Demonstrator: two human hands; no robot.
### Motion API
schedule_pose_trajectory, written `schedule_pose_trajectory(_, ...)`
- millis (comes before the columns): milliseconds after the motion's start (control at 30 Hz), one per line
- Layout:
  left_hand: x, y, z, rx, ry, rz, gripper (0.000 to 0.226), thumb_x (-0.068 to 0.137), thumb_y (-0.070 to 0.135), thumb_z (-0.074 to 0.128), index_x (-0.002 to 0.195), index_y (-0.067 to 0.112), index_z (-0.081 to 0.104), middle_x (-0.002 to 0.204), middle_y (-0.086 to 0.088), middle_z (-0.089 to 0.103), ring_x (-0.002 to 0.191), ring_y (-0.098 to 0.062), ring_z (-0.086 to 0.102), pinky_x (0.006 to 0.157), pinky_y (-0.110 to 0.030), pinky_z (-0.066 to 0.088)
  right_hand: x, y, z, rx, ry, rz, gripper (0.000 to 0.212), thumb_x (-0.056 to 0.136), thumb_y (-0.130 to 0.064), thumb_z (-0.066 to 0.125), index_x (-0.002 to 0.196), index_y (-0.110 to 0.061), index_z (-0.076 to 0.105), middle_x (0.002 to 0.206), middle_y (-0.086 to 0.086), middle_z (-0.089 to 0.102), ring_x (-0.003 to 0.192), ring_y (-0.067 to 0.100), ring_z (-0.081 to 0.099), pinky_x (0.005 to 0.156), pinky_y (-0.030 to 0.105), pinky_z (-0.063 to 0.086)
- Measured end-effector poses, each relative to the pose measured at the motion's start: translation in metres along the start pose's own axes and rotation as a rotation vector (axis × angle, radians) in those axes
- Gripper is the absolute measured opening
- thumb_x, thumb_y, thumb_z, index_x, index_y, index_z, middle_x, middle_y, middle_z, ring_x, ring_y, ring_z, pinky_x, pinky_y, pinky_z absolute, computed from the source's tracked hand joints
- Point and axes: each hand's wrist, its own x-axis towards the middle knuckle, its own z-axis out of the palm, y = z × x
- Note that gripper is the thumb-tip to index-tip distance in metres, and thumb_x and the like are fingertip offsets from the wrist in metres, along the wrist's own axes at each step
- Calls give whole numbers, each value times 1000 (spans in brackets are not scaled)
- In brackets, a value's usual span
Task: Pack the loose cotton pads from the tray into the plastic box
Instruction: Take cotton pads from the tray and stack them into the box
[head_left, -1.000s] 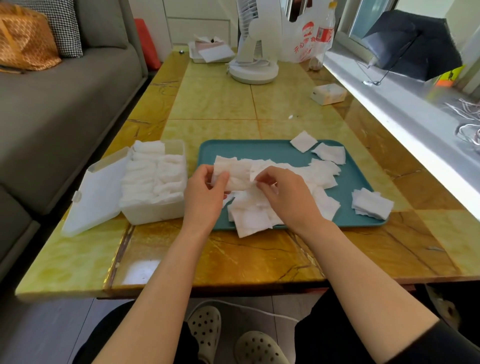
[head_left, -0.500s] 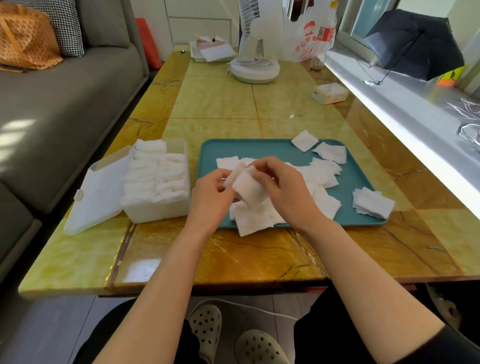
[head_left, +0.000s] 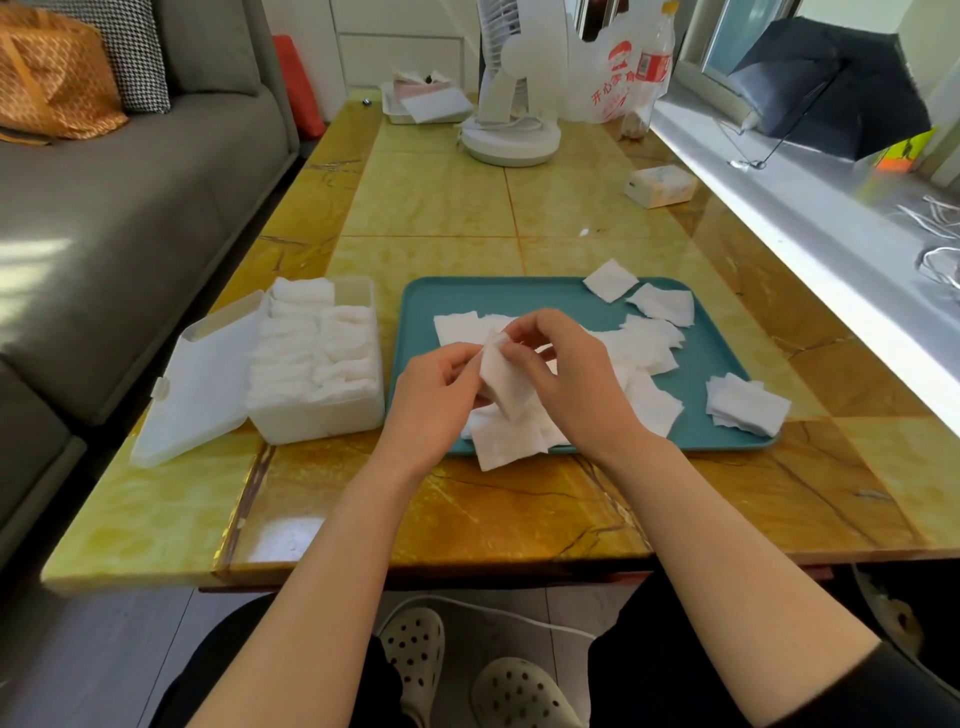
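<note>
Head view, looking down over a yellow stone-patterned counter (head_left: 441, 197). At centre, a teal tray (head_left: 519, 301) strewn with loose white cotton pads (head_left: 644, 348), most heaped toward the near middle, a few overhanging the near rim. Across the far rim, a far pad (head_left: 610, 280) lying partly off the tray. Over the near right corner, a small stack (head_left: 745, 405), half on the tray and half on the counter.

Above the heap and lifted clear of it, a held pad (head_left: 498, 376), roughly upright and slightly crumpled; one piece or several, hard to tell. Gripped on its left side by the left hand (head_left: 436, 395), thumb and curled fingers pinching. Nipped along its top and right edge by the right hand (head_left: 571, 384), fingers likewise curled.

Just left of the tray, the white plastic box (head_left: 317, 415), packed with rows of pads standing on edge; touching the tray or not, impossible to say. On its left, the lid (head_left: 202, 384), swung open and resting tilted on the counter.

Farther back, a white fan (head_left: 511, 135), a tissue pack (head_left: 660, 184), a printed plastic bag (head_left: 608, 78) and a bottle (head_left: 652, 67). Beside the counter at left, a grey sofa (head_left: 130, 208); on the sill at right, a dark umbrella (head_left: 831, 88).
</note>
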Motion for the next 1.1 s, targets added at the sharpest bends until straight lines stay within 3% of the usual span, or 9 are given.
schedule_pose_trajectory(133,-1,0,1,1,8,6,22,98,20,50,102,13,70,89,-3,72,85,-15,68,75,-25,57,-1,-2,0,64,-12,39,13,92,-19,59,105,-18,61,96,-8,61,86,-3,55,74,6,41)
schedule_pose_trajectory(233,-1,1,1,12,31,3,22,98,21,49,103,14,70,88,0,71,82,-9,67,67,-17,54,0,-3,0,85,-13,28,11,87,-20,65,97,-22,62,93,-5,63,87,3,56,75,7,41)
schedule_pose_trajectory(367,-1,-1,0,15,57,-18,23,98,23,49,101,15,70,89,-1,71,88,-19,66,78,-34,55,-1,-3,0,87,-25,16,10,84,-19,70,88,-20,61,85,-11,61,82,-1,55,73,7,41)
schedule_pose_trajectory(500,0,1,0,-44,77,-64,28,100,20,45,97,3,67,90,-12,66,85,-22,62,78,-34,56,-1,-5,-3,134,-22,19,12,84,-13,69,82,-19,59,78,-16,60,76,-4,56,72,9,45)
schedule_pose_trajectory(600,-1,2,0,-61,84,-92,30,101,20,42,95,-3,61,86,-10,59,83,-18,58,77,-33,56,-2,-6,-3,118,-38,14,14,87,-10,65,81,-21,57,76,-18,58,76,-7,54,70,7,42)
schedule_pose_trajectory(867,1,2,2,-109,157,-102,27,102,21,38,79,10,46,84,-9,50,81,-18,53,64,-21,54,-1,-8,-2,168,-40,24,10,92,-8,55,86,-16,54,79,-13,56,75,-5,49,67,7,37)
schedule_pose_trajectory(1000,0,5,3,-102,149,-97,27,101,19,40,77,11,49,81,-7,56,81,-18,57,73,-27,56,0,-9,-2,199,-34,72,11,95,-11,51,87,-18,51,81,-13,55,72,-8,49,67,7,38)
schedule_pose_trajectory(1100,-1,7,2,-93,110,-87,25,100,18,41,80,7,50,83,-11,56,81,-19,58,72,-24,57,0,-9,-3,227,-56,114,9,97,-13,48,90,-18,49,88,-7,57,76,-7,49,67,7,38)
